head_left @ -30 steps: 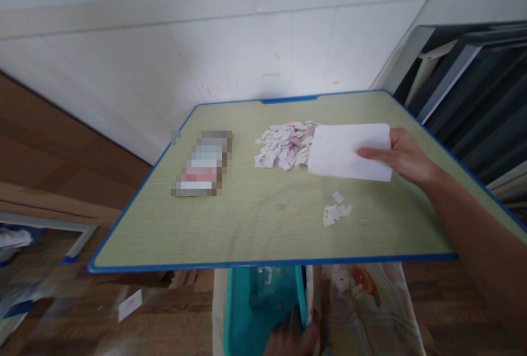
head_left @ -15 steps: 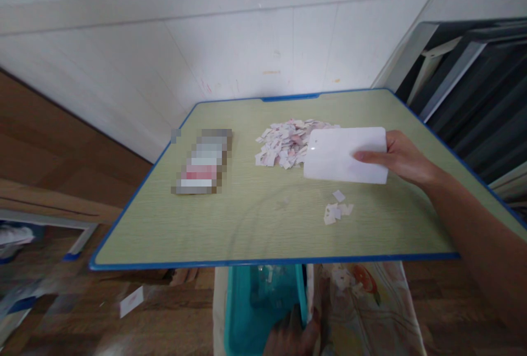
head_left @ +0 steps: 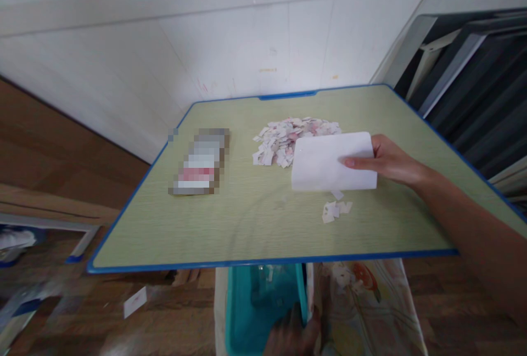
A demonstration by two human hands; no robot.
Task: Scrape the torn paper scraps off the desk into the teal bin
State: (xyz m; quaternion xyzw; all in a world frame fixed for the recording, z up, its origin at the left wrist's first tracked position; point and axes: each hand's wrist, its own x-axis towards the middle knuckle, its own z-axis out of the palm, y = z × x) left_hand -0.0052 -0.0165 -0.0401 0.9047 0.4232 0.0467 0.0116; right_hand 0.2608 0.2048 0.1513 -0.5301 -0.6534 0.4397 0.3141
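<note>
My right hand (head_left: 389, 159) reaches in from the right and pinches a flat white plastic scraper (head_left: 325, 161), thumb on top. The scraper is held over the table at the front right of a heap of small torn paper pieces (head_left: 274, 145) and hides part of it. Just below its near edge lie a few loose paper scraps (head_left: 329, 211). Under the table's near edge, my left hand (head_left: 292, 334) closes on the right rim of a teal plastic tray (head_left: 242, 312), which has some small scraps inside.
The table (head_left: 185, 230) has a pale green top and blue edging. A blurred-out flat object (head_left: 200, 161) lies on its left side. White wall (head_left: 247, 43) stands behind, dark panels (head_left: 481, 76) lean at right. A patterned cloth (head_left: 362, 312) hangs below; a paper (head_left: 135, 302) lies on the floor.
My right hand has moved the scraper a little left and nearer to me, so it now partly covers one loose scrap. My left hand stays at the tray's rim.
</note>
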